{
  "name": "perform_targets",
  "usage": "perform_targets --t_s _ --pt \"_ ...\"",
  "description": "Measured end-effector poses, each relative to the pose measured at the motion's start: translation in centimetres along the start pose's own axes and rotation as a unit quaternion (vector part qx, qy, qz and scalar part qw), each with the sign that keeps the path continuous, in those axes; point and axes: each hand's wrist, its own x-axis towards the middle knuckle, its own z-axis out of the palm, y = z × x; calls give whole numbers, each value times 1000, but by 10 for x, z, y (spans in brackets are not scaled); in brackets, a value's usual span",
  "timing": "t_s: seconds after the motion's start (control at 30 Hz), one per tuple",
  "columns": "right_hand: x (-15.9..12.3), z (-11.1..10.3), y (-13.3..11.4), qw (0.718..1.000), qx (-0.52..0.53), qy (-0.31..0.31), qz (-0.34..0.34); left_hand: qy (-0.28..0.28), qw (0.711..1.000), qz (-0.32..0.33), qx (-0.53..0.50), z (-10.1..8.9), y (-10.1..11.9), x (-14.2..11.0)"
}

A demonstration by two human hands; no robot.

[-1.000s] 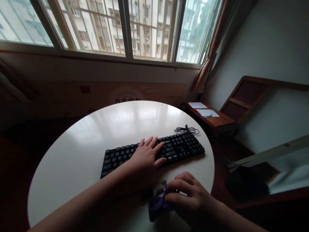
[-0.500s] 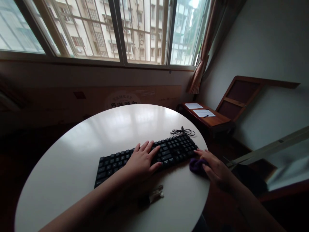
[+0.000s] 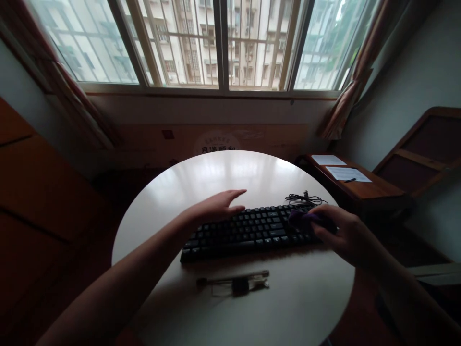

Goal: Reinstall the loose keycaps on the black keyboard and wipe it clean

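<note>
Clock: read it from the middle of the round white table [image 3: 295,307], with twelve toward the window [image 3: 223,57].
Keyboard: the black keyboard [image 3: 248,235] lies flat across the centre of the tabletop, its long side running from about eight to three o'clock.
Your left hand: your left hand [image 3: 216,206] is at eleven o'clock, above the keyboard's far edge, thumb and fingers apart with nothing between them; you cannot tell here whether it touches the keys.
Your right hand: your right hand [image 3: 338,233] is at three o'clock, thumb and fingers clamped on the purple cloth [image 3: 300,219].
Cloth: it is over the keys at the keyboard's right end; how firmly you press it does not show.
Cable: the coiled black cable [image 3: 306,198] sits at two o'clock, just beyond the keyboard.
Small items: a cluster of small items [image 3: 240,285] lies at six o'clock, nearer you than the keyboard, too dim to name.
Bench: off the table at two o'clock, the wooden bench [image 3: 374,189] bears papers [image 3: 342,173] and a pen [image 3: 350,180].
</note>
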Motion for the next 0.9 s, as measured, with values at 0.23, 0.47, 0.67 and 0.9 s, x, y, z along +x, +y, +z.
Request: perform_targets --t_s 0.23,0.47,0.67,0.9 --pt "82 48 -92 987 -2 -77 -144 191 957 -195 -97 -17 -103 -11" --pt "141 136 -145 962 -3 -144 -230 34 964 -221 -144 -22 -131 -44" --pt "129 193 -145 959 71 -150 -230 -168 914 -242 -277 -43 -139 -66" --pt "118 200 -145 946 130 -185 -232 -250 890 -267 -273 -39 -131 -64"
